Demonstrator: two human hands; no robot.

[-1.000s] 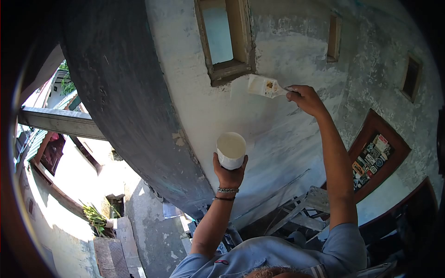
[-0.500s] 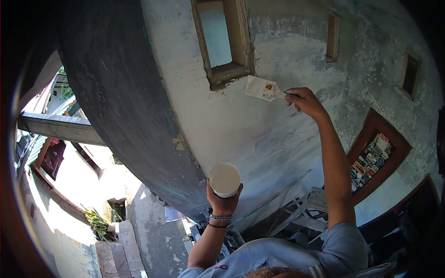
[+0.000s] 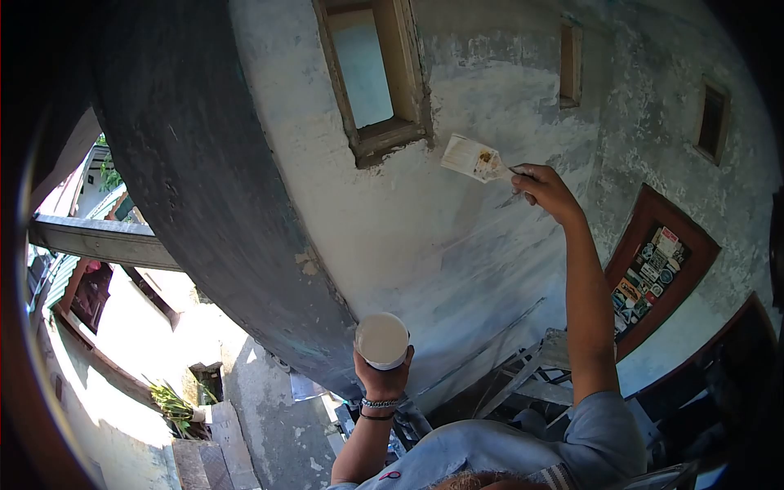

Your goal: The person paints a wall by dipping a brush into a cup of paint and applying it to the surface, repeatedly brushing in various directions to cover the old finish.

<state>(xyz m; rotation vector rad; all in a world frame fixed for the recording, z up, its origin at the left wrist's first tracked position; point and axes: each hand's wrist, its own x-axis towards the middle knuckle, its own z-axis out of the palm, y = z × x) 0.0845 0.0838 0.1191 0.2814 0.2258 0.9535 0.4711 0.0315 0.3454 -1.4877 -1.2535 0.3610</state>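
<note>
My left hand [image 3: 382, 377] is wrapped round a white cup [image 3: 382, 340] of pale, creamy paint, held upright low in front of the wall. The handle of a wide brush [image 3: 474, 158] is in my right hand [image 3: 539, 189], out at arm's length. White paint covers the brush's bristles, with a brown stain near the handle. Its bristle end points left, just right of and below the lower corner of a framed window opening [image 3: 367, 77]. Whether the bristles touch the whitish, patchy wall [image 3: 392, 237] is hard to tell.
A dark grey curved wall [image 3: 204, 163] runs down the left side. Beneath my right arm lie wooden pieces [image 3: 523, 380]. A brown frame with stickers [image 3: 653, 273] is on the right. Two narrow openings [image 3: 570, 65] are higher up. Plants [image 3: 173, 406] and planks stand far below at left.
The brush in my right hand has shifted slightly right along the wall, away from the window corner. The cup in my left hand sits a little lower and further left in view.
</note>
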